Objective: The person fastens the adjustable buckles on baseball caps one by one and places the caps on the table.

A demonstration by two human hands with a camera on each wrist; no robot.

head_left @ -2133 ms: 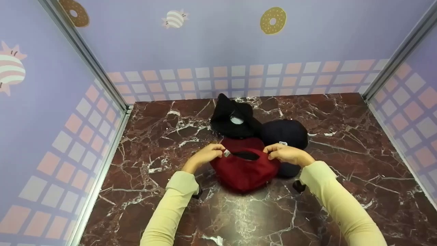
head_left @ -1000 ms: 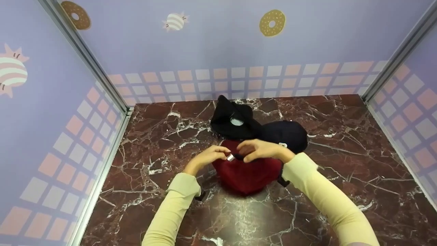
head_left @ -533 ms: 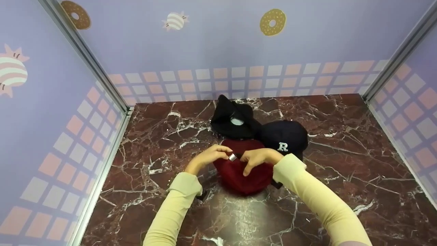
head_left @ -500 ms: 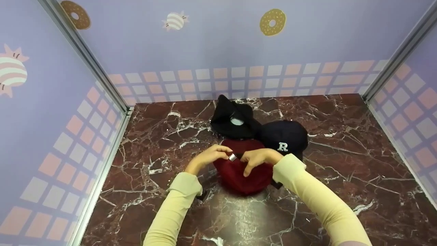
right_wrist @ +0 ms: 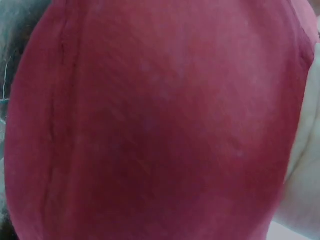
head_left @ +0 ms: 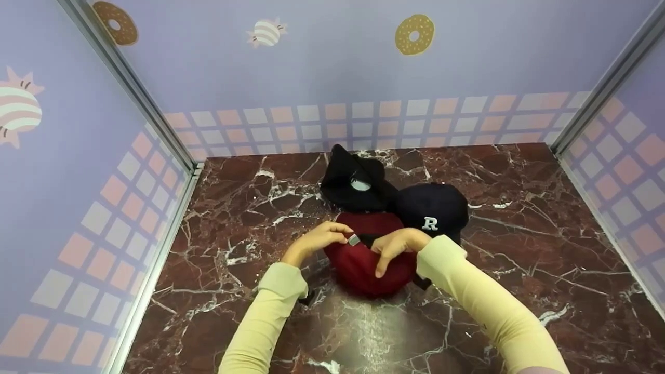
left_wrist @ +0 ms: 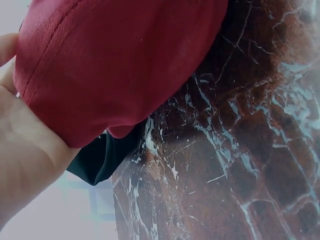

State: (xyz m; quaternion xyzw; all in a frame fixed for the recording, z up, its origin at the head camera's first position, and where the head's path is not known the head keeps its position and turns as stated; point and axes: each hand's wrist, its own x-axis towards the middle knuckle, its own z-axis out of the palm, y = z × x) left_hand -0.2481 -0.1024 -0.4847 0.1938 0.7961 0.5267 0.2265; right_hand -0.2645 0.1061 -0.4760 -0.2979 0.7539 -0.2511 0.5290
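Note:
A red baseball cap (head_left: 363, 272) sits in the middle of the marble-patterned surface, its back opening facing up. My left hand (head_left: 314, 241) pinches the cap's rear edge beside a small silver buckle (head_left: 354, 239). In the left wrist view, red fabric (left_wrist: 120, 70) lies against that palm. At the opening's other side, my right hand (head_left: 397, 246) grips the edge, with the thumb lying down the outside of the crown; its other fingers are mostly hidden. The right wrist view is filled by the red crown (right_wrist: 165, 120).
Behind the red cap lies a black cap (head_left: 345, 184) with a pale round patch. To its right is a dark cap (head_left: 431, 205) with a white letter R, touching the others. Patterned panels (head_left: 332, 67) enclose the back and both sides.
My right hand has moved left from the cap's right edge to near the buckle, and its thumb has swung down over the crown. The left hand keeps its hold almost in place.

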